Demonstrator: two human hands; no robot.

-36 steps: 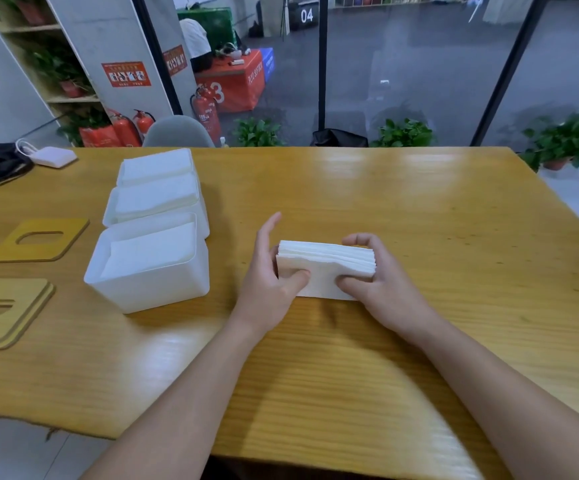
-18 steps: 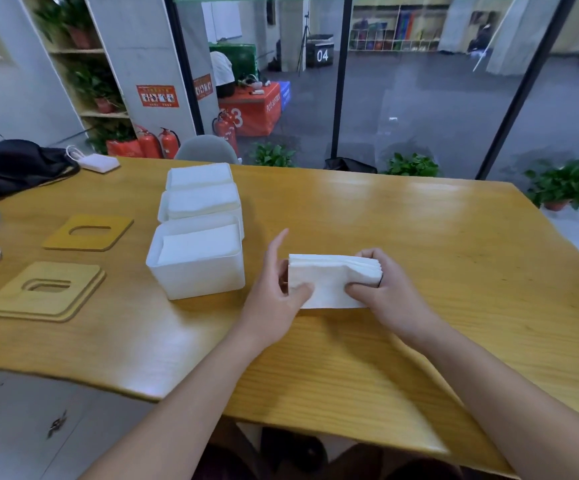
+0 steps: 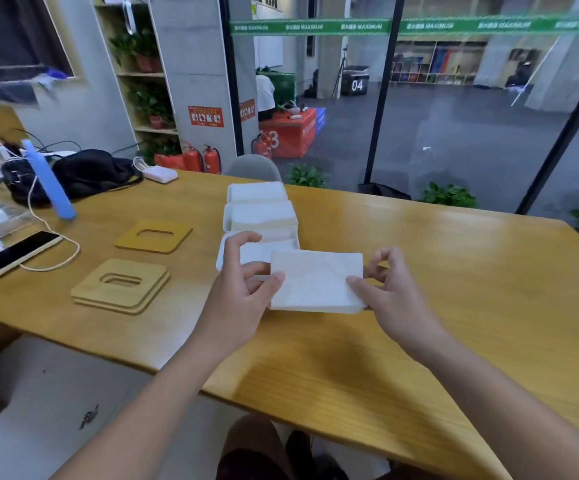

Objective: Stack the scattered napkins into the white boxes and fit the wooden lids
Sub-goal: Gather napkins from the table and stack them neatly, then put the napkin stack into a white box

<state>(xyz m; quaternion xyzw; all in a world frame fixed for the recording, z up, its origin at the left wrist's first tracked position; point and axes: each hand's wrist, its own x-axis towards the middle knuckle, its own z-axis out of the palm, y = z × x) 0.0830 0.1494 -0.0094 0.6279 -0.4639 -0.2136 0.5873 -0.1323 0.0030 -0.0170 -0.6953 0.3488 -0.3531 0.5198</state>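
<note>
both hands hold the napkin stack (image 3: 317, 280) above the table (image 3: 454, 271), just right of the nearest white box (image 3: 224, 252): left hand (image 3: 243, 289) thumb pinching its left edge, right hand (image 3: 393, 289) apparently gripping the right.

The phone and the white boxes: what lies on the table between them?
Wooden lids: a single one and a stack, seen from the head camera.

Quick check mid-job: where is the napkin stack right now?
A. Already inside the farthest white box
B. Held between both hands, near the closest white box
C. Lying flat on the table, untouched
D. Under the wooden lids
B: the napkin stack is pinched by the left hand and right hand, beside the nearest white box.
</note>
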